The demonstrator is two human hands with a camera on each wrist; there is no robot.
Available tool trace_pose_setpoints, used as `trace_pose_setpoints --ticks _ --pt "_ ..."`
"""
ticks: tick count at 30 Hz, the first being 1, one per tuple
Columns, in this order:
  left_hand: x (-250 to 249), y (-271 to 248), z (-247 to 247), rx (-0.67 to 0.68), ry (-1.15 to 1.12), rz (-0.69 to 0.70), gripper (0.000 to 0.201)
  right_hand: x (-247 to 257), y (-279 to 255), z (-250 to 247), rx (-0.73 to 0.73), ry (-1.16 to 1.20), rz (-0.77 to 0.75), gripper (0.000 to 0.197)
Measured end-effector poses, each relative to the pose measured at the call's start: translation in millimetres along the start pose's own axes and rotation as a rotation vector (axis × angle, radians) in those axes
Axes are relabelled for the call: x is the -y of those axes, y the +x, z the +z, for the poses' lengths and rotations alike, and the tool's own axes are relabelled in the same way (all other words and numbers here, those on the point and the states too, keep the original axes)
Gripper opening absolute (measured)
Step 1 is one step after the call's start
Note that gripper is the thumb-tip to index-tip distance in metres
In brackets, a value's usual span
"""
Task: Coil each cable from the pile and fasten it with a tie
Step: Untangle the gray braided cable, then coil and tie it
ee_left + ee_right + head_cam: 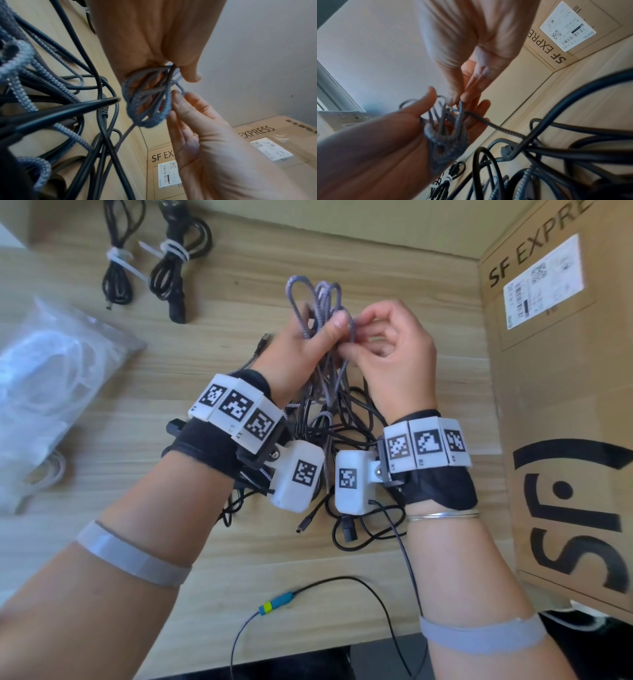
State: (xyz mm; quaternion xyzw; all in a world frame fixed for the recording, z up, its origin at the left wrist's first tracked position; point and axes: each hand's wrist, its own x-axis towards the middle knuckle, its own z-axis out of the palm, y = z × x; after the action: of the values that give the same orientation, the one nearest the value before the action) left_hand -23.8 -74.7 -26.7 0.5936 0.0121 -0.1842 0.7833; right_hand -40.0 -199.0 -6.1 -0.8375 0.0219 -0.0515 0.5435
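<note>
A grey braided cable is looped into a loose coil held above the table. My left hand grips the coil at its middle, thumb across the strands, with loops sticking out beyond the fingers. My right hand pinches a strand of the same grey cable with thumb and forefinger right beside the left thumb. Below both wrists lies the pile of tangled black and braided cables. Two black cables, each coiled and bound with a white tie, lie at the back left.
A clear plastic bag with white contents lies at the left. A large cardboard box stands along the right side. A thin black wire with a blue and green connector lies near the wooden table's front edge.
</note>
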Motion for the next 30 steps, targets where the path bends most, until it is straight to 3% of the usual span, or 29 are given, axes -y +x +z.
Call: trace_pose_setpoints --ticks 4,6,8,9,11,12,14,19,22,28,30 --pt "-2.8 1.6 -2.1 0.15 0.06 0.034 0.028 1.9 2.3 4.4 -0.066 0.09 -0.002 0.026" --pt "-3.3 2.9 -6.1 0.128 0.098 -0.01 0.023 -0.4 3.3 3.9 -0.154 0.07 -0.008 0.019" --pt "-5.4 1.6 -9.5 0.077 0.115 -0.017 0.017 -7.2 6.1 -0.1 -0.174 -0.133 -0.012 0.015" --pt "-7.0 0.9 -10.2 0.05 0.09 -0.011 0.018 -8.6 7.1 -2.3 -0.087 -0.246 0.043 0.014" --pt "-9.5 0.9 -10.8 -0.021 0.012 0.011 0.02 -10.4 5.2 -5.2 0.231 -0.444 0.23 0.02" --pt "-9.9 2.1 -11.3 -0.063 -0.021 0.027 0.02 -11.2 3.1 -5.1 0.378 -0.493 0.303 0.028" --pt "-10.0 4.8 -13.1 -0.149 -0.032 0.056 0.02 -9.5 -2.4 -4.0 0.533 -0.479 0.373 0.039" --pt "-6.2 10.4 -18.4 -0.285 -0.031 0.11 0.021 -13.8 -5.3 -6.4 0.617 -0.501 0.304 0.032" --pt "-5.7 13.1 -22.4 -0.341 -0.038 0.135 0.021 -13.1 -2.9 -14.6 0.631 -0.548 0.223 0.018" --pt "-8.9 15.7 -23.5 -0.378 -0.077 0.131 0.02 -12.3 3.0 -30.0 0.916 -0.696 0.422 0.006" --pt "-9.6 13.8 -19.7 -0.363 -0.082 0.117 0.021 -10.2 3.3 -27.0 0.935 -0.752 0.451 0.028"
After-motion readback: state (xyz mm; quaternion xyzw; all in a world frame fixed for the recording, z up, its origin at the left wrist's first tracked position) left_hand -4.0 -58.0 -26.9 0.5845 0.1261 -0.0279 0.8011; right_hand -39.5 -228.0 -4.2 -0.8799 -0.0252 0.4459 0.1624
